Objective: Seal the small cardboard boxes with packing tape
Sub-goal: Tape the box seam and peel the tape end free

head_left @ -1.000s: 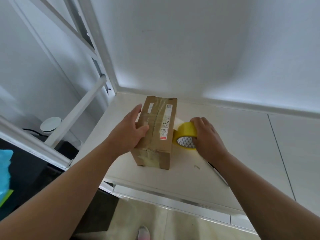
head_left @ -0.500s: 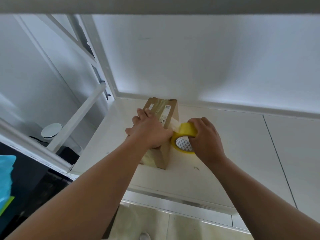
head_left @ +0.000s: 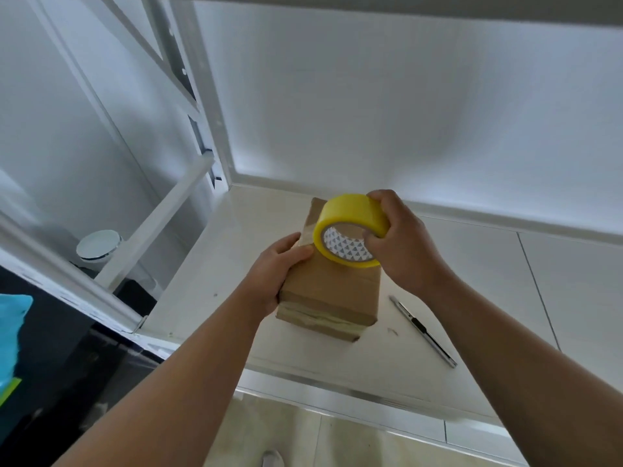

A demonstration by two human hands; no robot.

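Note:
A small brown cardboard box (head_left: 332, 294) lies on the white table (head_left: 472, 298), with old tape strips along its near end. My left hand (head_left: 274, 274) grips the box's left side, thumb on its top face. My right hand (head_left: 401, 242) holds a yellow roll of packing tape (head_left: 350, 227) above the far part of the box, thumb inside the core. The roll hides the box's far top face. I cannot tell whether tape runs from the roll to the box.
A slim utility knife (head_left: 423, 330) lies on the table right of the box. A white frame post (head_left: 199, 96) and a slanted bar (head_left: 151, 224) stand at the left. A round white lid (head_left: 98, 244) sits below left. The table's front edge (head_left: 337, 389) runs close below the box.
My right hand has lifted the tape roll from the table beside the box to above its top. The box has been turned over; its labels no longer show. My left hand shifted to its side.

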